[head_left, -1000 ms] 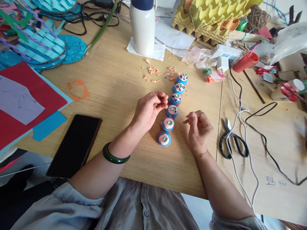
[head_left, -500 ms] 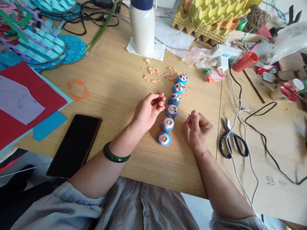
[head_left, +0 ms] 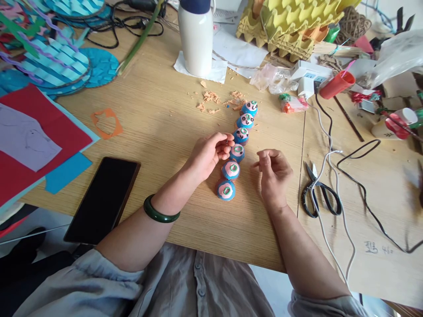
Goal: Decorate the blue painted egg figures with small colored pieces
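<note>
Several blue domes with pink tops and green rings stand in a line down the middle of the table, from the far dome (head_left: 250, 108) to the nearest dome (head_left: 226, 190). The three farthest also carry small black pieces; the fourth dome (head_left: 237, 152) has one black dot on its right. My left hand (head_left: 211, 152), palm turned up, is just left of this fourth dome, thumb and fingertips pinched on something too small to make out. My right hand (head_left: 273, 174) is closed to the right of the line, thumb against the forefinger; what it holds, if anything, is hidden.
Black scissors (head_left: 320, 193) and white and black cables lie at the right. A phone (head_left: 103, 200) rests at the left edge, near red and blue paper (head_left: 68, 172). Behind the domes are orange scraps (head_left: 211, 97), a white bottle (head_left: 196, 42) and yellow egg trays (head_left: 287, 26).
My left hand has moved a little right and nearer, up to the fourth dome. My right thumb has bent over the forefinger, and the thin dark piece at its tip no longer shows.
</note>
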`<control>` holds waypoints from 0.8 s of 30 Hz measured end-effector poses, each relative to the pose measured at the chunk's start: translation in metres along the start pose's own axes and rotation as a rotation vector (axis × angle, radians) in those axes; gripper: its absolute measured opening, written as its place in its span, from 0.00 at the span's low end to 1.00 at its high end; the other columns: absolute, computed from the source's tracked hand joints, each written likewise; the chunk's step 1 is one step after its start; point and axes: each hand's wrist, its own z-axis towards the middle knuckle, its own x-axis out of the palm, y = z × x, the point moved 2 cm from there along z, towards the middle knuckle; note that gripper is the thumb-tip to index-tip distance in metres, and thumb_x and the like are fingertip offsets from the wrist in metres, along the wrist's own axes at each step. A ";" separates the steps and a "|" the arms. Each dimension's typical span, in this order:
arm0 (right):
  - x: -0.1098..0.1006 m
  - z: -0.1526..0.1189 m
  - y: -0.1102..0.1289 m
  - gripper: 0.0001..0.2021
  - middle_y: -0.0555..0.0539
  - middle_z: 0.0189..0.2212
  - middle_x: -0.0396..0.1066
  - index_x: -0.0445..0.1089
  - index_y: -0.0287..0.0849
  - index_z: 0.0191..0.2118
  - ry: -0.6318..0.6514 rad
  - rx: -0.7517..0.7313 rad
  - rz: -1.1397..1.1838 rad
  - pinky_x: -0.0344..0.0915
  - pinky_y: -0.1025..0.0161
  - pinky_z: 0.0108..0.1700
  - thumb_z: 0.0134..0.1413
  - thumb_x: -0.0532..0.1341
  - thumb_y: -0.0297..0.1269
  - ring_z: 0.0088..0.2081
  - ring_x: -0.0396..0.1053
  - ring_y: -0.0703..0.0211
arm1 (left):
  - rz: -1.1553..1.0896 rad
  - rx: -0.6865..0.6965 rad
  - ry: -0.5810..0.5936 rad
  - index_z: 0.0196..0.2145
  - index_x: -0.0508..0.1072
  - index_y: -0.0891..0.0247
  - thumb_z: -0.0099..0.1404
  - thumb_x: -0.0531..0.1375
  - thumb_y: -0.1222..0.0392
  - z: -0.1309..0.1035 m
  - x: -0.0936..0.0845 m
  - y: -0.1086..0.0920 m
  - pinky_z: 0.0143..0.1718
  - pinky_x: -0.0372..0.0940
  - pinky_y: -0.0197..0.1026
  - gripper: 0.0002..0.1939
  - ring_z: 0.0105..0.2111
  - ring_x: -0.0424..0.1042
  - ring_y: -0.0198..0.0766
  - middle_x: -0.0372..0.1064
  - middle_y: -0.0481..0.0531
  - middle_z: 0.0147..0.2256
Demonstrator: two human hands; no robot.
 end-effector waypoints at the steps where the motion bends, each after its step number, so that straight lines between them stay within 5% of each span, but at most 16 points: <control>1: 0.000 0.000 0.000 0.23 0.53 0.20 0.68 0.69 0.43 0.24 0.000 0.002 -0.002 0.62 0.64 0.28 0.61 0.64 0.57 0.22 0.65 0.65 | 0.018 0.015 -0.001 0.26 0.75 0.68 0.59 0.60 0.65 -0.001 0.001 0.000 0.20 0.56 0.30 0.06 0.21 0.64 0.25 0.70 0.49 0.25; 18: 0.001 -0.001 -0.001 0.24 0.55 0.18 0.64 0.70 0.43 0.24 0.012 0.034 0.035 0.62 0.66 0.24 0.61 0.64 0.58 0.20 0.61 0.68 | 0.113 0.129 0.004 0.30 0.80 0.66 0.60 0.66 0.64 -0.002 0.000 -0.002 0.18 0.50 0.29 0.03 0.19 0.58 0.22 0.64 0.44 0.23; 24: 0.002 0.000 -0.003 0.22 0.56 0.18 0.63 0.73 0.43 0.27 -0.012 0.081 0.063 0.61 0.66 0.23 0.60 0.65 0.58 0.19 0.60 0.68 | 0.087 0.179 0.016 0.32 0.81 0.67 0.58 0.70 0.64 0.001 -0.002 0.002 0.25 0.63 0.30 0.04 0.23 0.67 0.25 0.72 0.46 0.25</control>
